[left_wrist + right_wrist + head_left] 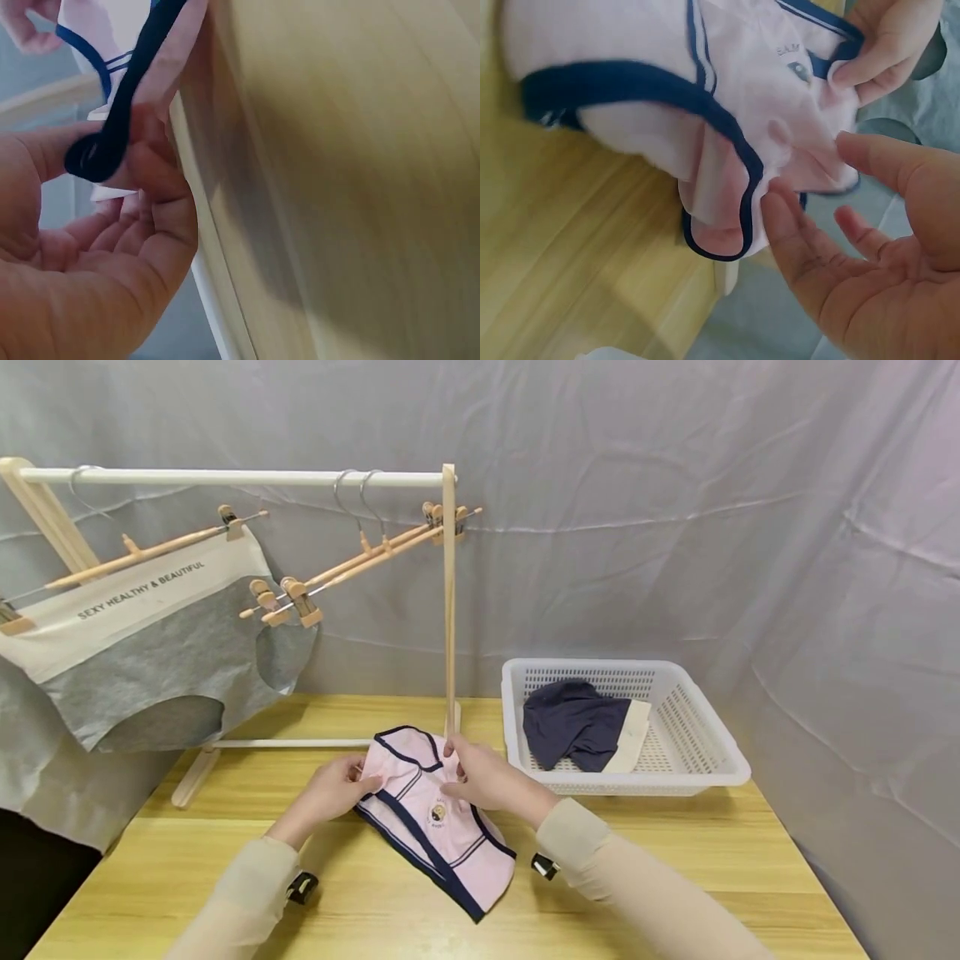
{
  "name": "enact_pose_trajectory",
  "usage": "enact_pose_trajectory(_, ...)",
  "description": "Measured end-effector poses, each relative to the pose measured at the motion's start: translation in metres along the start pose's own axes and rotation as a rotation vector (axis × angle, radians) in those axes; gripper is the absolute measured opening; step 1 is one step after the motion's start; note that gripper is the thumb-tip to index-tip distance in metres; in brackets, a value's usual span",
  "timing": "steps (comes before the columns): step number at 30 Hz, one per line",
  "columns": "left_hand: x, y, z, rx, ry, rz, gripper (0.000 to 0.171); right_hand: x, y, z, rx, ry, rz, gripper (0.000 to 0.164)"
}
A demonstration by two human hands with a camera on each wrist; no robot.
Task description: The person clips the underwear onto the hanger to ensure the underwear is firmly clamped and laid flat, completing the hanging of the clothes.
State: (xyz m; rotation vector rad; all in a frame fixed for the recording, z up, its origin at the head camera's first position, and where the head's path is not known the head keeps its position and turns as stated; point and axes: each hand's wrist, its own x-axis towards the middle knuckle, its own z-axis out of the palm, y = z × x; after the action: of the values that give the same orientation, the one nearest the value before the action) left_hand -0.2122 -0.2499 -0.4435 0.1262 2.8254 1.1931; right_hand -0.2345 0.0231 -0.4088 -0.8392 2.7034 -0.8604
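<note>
A pair of pink underpants (468,831) with navy trim and a small printed face is held above the table in the head view. My left hand (330,789) pinches its navy-edged waistband between thumb and fingers, as the left wrist view shows close up. At the other side, my right hand (491,777) touches the cloth near a leg opening. In the right wrist view, the thumb and fingers of that right hand (870,240) are spread apart with fingertips at the pink fabric (802,142).
A white basket (720,768) with dark navy clothing (573,722) stands at the right. On the rack (225,477) at the left, grey underpants (180,652) hang from a clip hanger. Two more clip hangers (375,556) hang beside the wooden post (450,610).
</note>
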Motion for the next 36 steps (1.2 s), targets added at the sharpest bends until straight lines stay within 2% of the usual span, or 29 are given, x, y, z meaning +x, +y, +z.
enact_pose_trajectory(4, -0.001, -0.004, -0.004, 0.053, 0.031, -0.021, 0.027, -0.014, 0.001, -0.002, -0.002, -0.027, -0.005, 0.047)
enact_pose_trajectory(8, -0.009, -0.005, -0.007, 0.141, 0.059, 0.014, 0.032, -0.032, 0.003, -0.002, -0.048, -0.071, -0.016, 0.034)
enact_pose_trajectory(11, -0.015, -0.003, -0.006, 0.219, 0.064, 0.111, 0.032, -0.046, 0.004, -0.001, -0.097, -0.105, -0.034, 0.026)
enact_pose_trajectory(15, -0.022, 0.001, -0.002, 0.284, 0.012, 0.275, 0.029, -0.063, 0.003, 0.002, -0.139, -0.173, -0.025, 0.025)
enact_pose_trajectory(18, -0.023, 0.002, 0.001, 0.330, -0.019, 0.334, 0.029, -0.074, 0.001, 0.004, -0.169, -0.213, -0.003, 0.025)
enact_pose_trajectory(21, -0.022, 0.000, 0.003, 0.376, -0.013, 0.336, 0.030, -0.081, -0.001, 0.009, -0.220, -0.219, -0.007, 0.027)
enact_pose_trajectory(26, -0.018, -0.008, 0.002, 0.444, 0.018, 0.351, 0.033, -0.087, -0.008, 0.019, -0.305, -0.210, -0.072, 0.029)
enact_pose_trajectory(30, -0.014, -0.015, -0.001, 0.476, 0.025, 0.354, 0.029, -0.091, -0.012, 0.030, -0.354, -0.210, -0.109, 0.035)
enact_pose_trajectory(33, -0.010, -0.018, -0.004, 0.454, 0.016, 0.334, 0.022, -0.094, -0.013, 0.037, -0.402, -0.206, -0.114, 0.043)
enact_pose_trajectory(36, -0.008, -0.021, -0.010, 0.370, 0.006, 0.278, 0.019, -0.095, -0.013, 0.043, -0.432, -0.200, -0.107, 0.049)
